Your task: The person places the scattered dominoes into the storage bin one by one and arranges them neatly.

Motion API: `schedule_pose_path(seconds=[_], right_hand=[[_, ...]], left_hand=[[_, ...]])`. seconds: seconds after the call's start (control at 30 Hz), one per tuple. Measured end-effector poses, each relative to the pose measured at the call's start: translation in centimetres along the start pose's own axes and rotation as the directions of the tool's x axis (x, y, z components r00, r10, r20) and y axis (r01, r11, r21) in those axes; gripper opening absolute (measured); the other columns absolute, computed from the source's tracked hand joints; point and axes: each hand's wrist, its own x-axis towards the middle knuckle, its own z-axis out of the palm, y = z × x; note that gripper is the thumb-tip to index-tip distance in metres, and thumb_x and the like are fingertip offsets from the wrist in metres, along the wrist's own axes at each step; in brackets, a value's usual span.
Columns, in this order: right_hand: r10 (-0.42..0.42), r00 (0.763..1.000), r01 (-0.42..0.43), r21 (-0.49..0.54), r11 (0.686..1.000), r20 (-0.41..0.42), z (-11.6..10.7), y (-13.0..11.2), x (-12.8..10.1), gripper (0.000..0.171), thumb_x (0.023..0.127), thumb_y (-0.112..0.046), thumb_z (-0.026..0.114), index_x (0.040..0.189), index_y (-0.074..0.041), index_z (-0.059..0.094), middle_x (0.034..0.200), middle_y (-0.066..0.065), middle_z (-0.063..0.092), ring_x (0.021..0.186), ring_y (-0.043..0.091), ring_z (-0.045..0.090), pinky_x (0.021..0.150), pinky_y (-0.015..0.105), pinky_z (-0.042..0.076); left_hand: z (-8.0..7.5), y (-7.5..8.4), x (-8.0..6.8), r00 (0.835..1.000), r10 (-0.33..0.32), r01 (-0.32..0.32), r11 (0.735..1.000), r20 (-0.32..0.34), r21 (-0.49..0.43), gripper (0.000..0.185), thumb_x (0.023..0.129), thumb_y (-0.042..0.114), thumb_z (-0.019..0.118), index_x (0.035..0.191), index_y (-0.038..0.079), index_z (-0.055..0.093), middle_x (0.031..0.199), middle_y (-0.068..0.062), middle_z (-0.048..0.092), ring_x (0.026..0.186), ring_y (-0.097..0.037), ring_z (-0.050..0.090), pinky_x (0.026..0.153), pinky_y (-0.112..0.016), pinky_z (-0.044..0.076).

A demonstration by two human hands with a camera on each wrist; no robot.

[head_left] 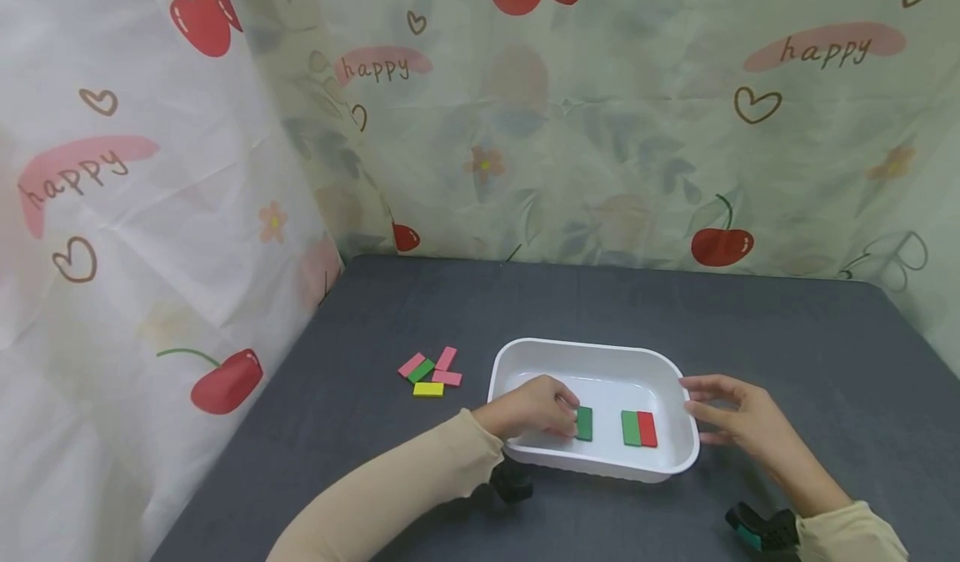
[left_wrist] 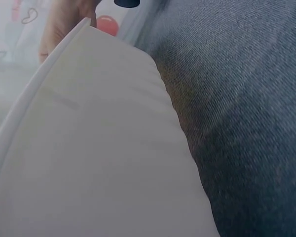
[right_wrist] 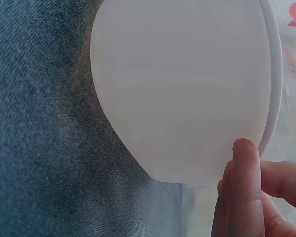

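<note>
dark green block (head_left: pixel 585 424) in white tray (head_left: pixel 600 387), at the fingertips of curled left hand (head_left: pixel 537 408), grip unclear

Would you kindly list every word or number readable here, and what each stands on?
"happy": left pink patch on the cherry-print cloth
"happy": middle pink patch, same cloth
"happy": right pink patch, same cloth
White tray and coloured tiles: no readable text.
In both wrist views, any lettering is too blurred to read.
</note>
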Motion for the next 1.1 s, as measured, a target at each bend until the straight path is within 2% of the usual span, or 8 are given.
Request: schedule_pose_path(seconds=[0.27, 0.63, 1.1], right_hand=[[-0.006, 1.000, 0.006, 0.003, 1.000, 0.004, 0.0, 0.1, 0.0, 0.060, 0.089, -0.027, 0.071, 0.135, 0.004, 0.049, 0.128, 0.027, 0.053, 0.098, 0.021, 0.064, 0.070, 0.038, 0.058], [0.000, 1.000, 0.000, -0.007, 1.000, 0.002, 0.0, 0.0, 0.0, 0.060, 0.089, -0.028, 0.071, 0.135, 0.004, 0.049, 0.127, 0.027, 0.053, 0.099, 0.022, 0.063, 0.070, 0.037, 0.058], [-0.005, 1.000, 0.005, 0.000, 1.000, -0.001, 0.0, 0.0, -0.1, 0.062, 0.089, -0.029, 0.071, 0.136, 0.004, 0.048, 0.127, 0.027, 0.053, 0.099, 0.023, 0.064, 0.070, 0.037, 0.058]], left_hand=[[0.8, 0.2, 0.5, 1.000, 0.007, -0.006, 0.998, 0.013, -0.057, 0.035, 0.073, -0.008, 0.074, 0.107, -0.004, 0.066, 0.080, -0.004, 0.066, 0.068, -0.010, 0.058, 0.066, -0.022, 0.052], [1.4, 0.8, 0.6, 1.000, 0.013, -0.012, 0.999, 0.020, -0.041, 0.037, 0.074, -0.006, 0.074, 0.111, -0.004, 0.066, 0.086, -0.003, 0.068, 0.073, -0.010, 0.058, 0.071, -0.024, 0.053], [2.4, 1.0, 1.2, 1.000, 0.007, -0.006, 0.998, 0.007, -0.058, 0.037, 0.075, -0.006, 0.074, 0.111, -0.004, 0.066, 0.082, -0.001, 0.067, 0.072, -0.009, 0.056, 0.070, -0.023, 0.052]])
